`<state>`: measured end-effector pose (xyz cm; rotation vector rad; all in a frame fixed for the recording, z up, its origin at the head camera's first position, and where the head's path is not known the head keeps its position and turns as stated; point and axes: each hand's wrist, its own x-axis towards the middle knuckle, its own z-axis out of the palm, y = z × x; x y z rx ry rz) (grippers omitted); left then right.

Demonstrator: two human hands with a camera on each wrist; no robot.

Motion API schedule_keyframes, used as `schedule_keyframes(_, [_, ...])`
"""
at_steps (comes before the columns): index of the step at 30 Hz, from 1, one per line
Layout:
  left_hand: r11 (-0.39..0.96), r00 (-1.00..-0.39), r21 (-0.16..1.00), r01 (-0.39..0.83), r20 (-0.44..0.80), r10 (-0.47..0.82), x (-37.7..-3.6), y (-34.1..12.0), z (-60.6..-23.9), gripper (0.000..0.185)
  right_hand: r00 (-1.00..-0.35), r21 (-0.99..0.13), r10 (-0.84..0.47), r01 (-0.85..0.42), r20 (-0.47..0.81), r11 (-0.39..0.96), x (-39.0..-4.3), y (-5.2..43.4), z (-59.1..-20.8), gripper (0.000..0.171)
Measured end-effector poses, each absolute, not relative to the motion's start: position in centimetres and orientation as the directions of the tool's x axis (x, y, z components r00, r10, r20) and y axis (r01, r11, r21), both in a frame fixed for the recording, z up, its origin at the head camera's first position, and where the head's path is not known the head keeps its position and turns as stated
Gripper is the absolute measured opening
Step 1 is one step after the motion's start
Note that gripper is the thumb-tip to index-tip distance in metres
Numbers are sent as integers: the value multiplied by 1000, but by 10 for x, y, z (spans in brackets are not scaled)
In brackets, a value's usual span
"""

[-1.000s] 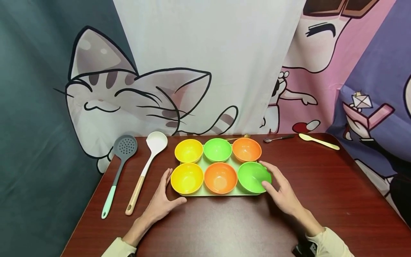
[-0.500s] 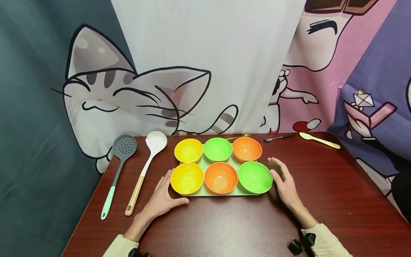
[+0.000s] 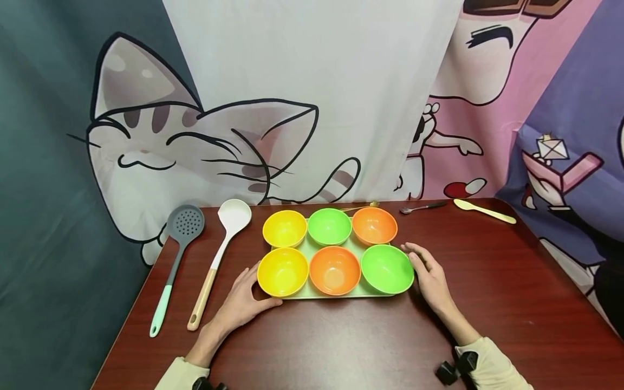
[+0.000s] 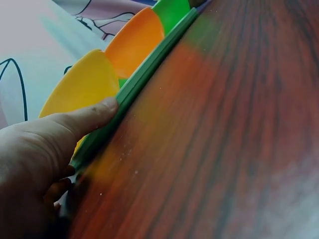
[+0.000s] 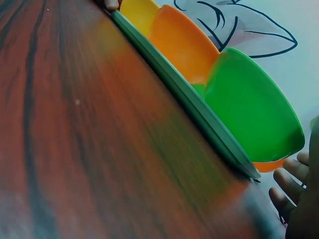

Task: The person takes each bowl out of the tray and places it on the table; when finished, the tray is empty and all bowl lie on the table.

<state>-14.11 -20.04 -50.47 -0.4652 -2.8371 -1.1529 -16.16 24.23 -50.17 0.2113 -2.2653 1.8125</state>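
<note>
We find the pale green tray [image 3: 308, 246] on the table [image 3: 341, 346], bearing six bowls [image 3: 334, 273]. Left hand [image 3: 240, 304] spreads at its near-left corner, thumb along the edge; right hand [image 3: 431, 283] holds nothing, fingers apart beside the front green bowl [image 3: 387, 269]. Risk, we judge: that bowl overhangs the tray, so a stray fingertip could tip it. Against a second ago, the right hand sits farther right, no longer overlapping the bowl

Left hand [image 3: 242, 301] has thumb outstretched, right hand [image 3: 431, 281] seems loosely bent
</note>
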Motion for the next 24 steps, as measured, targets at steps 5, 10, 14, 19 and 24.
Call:
schedule_keyframes(5, [684,-956,669,291,174,237,-140,-201,-508,93,-969,-936,30,-230,247,268,-164,242,-501,42])
schedule_keyframes(10, [672,-957,682,289,180,229,-140,-200,-509,90,-981,-932,15,-181,196,315,-161,243,-502,37])
schedule_keyframes(14, [659,-957,694,289,179,230,-140,-199,-509,89,-984,-934,10,-163,175,317,-158,243,-503,33])
schedule_keyframes(19, [662,-962,698,272,180,205,-139,-201,-510,92,-987,-930,11,-148,161,335,-159,241,-502,31])
schedule_keyframes(24, [660,-960,697,279,186,210,-140,-201,-510,94,-988,-927,20,-138,155,349,-153,234,-483,31])
